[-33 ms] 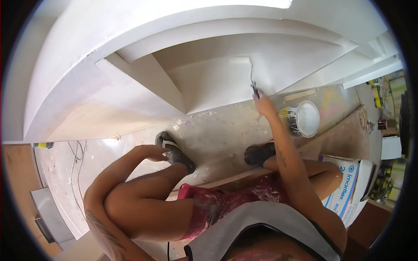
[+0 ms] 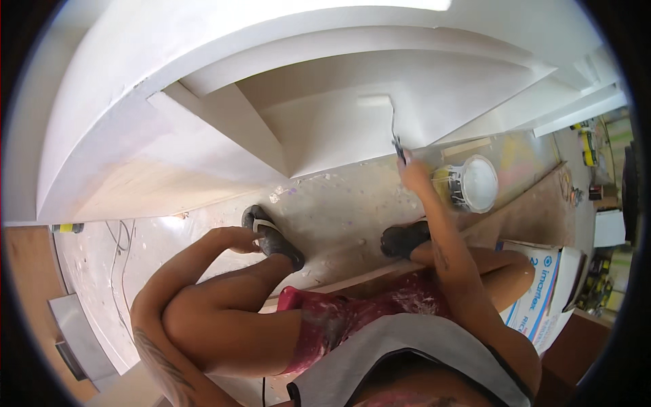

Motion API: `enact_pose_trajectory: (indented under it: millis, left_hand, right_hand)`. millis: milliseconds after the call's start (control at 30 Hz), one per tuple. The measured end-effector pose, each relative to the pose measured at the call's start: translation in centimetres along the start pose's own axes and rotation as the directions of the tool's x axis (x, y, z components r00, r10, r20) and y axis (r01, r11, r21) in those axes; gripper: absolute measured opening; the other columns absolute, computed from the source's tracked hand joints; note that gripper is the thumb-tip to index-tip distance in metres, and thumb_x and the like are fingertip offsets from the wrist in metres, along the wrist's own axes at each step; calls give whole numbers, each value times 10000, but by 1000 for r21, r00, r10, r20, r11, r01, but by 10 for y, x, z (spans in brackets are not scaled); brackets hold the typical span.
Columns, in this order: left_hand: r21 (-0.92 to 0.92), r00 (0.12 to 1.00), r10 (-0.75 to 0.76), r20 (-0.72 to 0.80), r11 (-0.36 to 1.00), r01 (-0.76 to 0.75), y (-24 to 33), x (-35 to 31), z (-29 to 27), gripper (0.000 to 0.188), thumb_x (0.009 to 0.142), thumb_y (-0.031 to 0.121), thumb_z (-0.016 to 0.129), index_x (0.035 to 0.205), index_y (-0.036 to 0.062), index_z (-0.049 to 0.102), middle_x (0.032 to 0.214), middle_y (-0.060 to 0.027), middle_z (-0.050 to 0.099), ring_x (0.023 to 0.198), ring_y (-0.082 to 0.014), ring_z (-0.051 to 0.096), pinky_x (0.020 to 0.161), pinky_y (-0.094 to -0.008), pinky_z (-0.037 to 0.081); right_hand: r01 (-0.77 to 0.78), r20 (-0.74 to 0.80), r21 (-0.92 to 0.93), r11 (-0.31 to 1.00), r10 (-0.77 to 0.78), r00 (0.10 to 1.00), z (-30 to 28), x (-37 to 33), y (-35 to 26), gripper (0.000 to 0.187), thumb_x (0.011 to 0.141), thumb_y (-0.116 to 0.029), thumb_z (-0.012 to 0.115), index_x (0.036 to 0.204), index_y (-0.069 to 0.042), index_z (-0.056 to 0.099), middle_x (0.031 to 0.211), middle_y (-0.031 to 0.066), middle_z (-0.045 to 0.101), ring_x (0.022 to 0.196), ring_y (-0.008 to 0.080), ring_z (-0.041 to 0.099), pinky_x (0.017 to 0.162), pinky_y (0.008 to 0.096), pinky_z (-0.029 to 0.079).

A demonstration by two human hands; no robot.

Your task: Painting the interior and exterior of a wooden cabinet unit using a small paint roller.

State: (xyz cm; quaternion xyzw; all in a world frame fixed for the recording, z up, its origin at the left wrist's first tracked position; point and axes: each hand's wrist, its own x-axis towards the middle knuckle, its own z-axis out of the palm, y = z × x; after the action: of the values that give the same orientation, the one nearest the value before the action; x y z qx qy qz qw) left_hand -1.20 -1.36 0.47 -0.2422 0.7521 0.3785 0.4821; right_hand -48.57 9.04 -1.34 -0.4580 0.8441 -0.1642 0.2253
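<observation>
My right hand is closed round the handle of a small paint roller. The roller's white sleeve rests against the white inner panel of a recessed cabinet, at the end of a thin bent wire. My left arm lies across my left knee, and my left hand hangs above my left shoe. Its fingers show only in part, loosely extended, with nothing seen in them. To the right of my right forearm stands a paint bucket with white paint inside and drips down its side.
A white cabinet frame surrounds the panel. Paint spots mark the floor. A printed cardboard box stands beside my right knee. Cables lie at the left, and a wooden strip lies behind the bucket.
The roller and my right hand have shifted slightly toward me, the sleeve still at the panel. My left hand has stayed in place.
</observation>
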Motion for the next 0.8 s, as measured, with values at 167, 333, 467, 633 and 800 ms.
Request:
enact_pose_trajectory:
  millis: [167,333,467,633,800]
  left_hand:
    - [378,988,-126,85,922,85,-3,2,-4,555,919,444,571,1389,158,502,1309,-127,600,1225,-323,555,1007,-451,448]
    - [408,991,-113,69,910,75,3,4,-32,521,922,412,551,1363,139,509,1223,-161,634,1159,-350,589,959,-458,474]
    - [475,969,-243,42,858,194,9,-4,-46,553,938,450,509,1396,142,487,1271,-162,608,1197,-344,565,994,-459,454]
    - [507,955,-287,71,835,213,1,-8,-46,619,948,504,476,1446,139,430,1364,-154,551,1281,-330,499,1070,-449,391]
    - [398,950,-304,70,882,253,-11,-10,-47,628,940,529,466,1446,157,441,1438,-132,487,1344,-316,436,1099,-432,361]
  right_hand:
    - [-156,204,219,963,111,973,-23,-148,39,358,967,-228,512,1289,-73,511,863,248,638,778,405,638,688,472,495]
    - [-320,96,321,891,305,947,-109,-225,50,336,975,-236,529,1271,-79,553,818,162,639,628,237,631,554,369,476]
    - [-548,-74,-71,833,544,836,-206,-264,45,290,953,-224,562,1189,-63,616,893,198,667,707,319,653,616,432,482]
    - [-294,-314,-5,956,278,908,-252,-277,85,232,946,-190,554,1092,-46,664,975,208,675,870,391,645,729,446,487]
    - [-136,-334,-285,949,34,942,-244,-248,126,272,930,-166,545,1162,-52,630,933,256,649,918,439,611,788,505,468]
